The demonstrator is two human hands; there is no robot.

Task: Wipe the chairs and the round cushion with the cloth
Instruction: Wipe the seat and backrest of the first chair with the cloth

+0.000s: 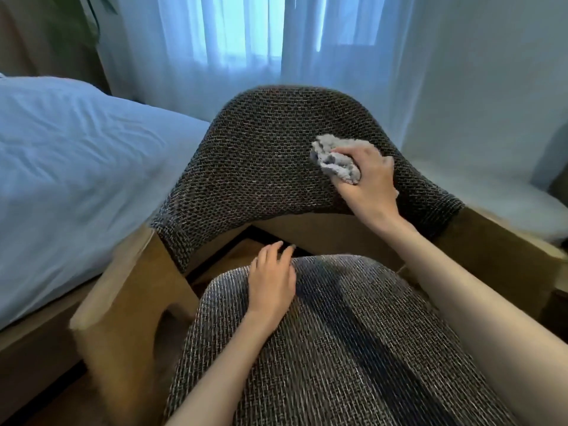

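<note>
A chair with a dark woven backrest (261,167) and a matching seat cushion (338,348) fills the middle of the view, on a light wooden frame (129,290). My right hand (365,182) grips a bunched grey cloth (335,161) and presses it against the right part of the backrest. My left hand (272,281) rests flat with relaxed fingers on the back edge of the seat cushion. A pale round cushion (504,207) lies to the right of the chair, partly cut off by the frame edge.
A bed with light blue bedding (76,167) stands close on the left. Sheer white curtains (246,41) hang behind the chair. A pale wall (491,87) is at the right, and a plant's leaves (83,16) show at the top left.
</note>
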